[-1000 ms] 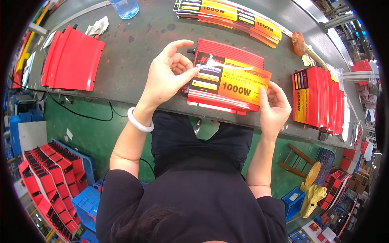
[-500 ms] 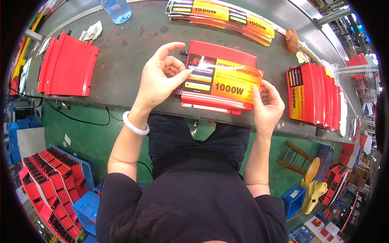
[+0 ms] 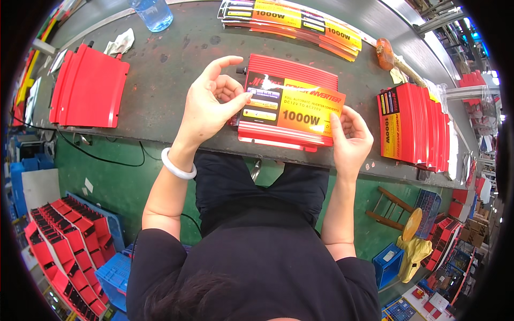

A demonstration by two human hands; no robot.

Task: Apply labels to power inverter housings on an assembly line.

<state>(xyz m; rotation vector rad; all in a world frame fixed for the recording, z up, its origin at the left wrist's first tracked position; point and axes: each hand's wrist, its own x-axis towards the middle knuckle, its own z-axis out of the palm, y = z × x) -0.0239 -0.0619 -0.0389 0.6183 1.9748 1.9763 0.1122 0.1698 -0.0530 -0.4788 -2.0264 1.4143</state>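
A yellow, black and red label [image 3: 305, 111] lies over the ribbed face of a red power inverter [image 3: 300, 67] near the table's front edge. With its thumb tip on the label's left edge, my left hand [image 3: 208, 104] has the lower fingers curled in and the index finger stretched above. My right hand [image 3: 349, 140] grips the label's right edge, thumb on top and fingers curled beside the casing. The label's underside at that edge is hidden, so I cannot tell whether it touches the casing there.
Plain red casings [image 3: 91, 88] stand at the table's left. Labelled red inverters [image 3: 420, 125] are stacked at the right, near a mallet [image 3: 384, 53]. A pile of labels [image 3: 292, 24] and a water bottle [image 3: 152, 13] sit at the back. A white cloth [image 3: 120, 43] lies at left.
The label's right end has come slightly down and left, closer to the casing, with my right hand following. My left hand has hardly moved.
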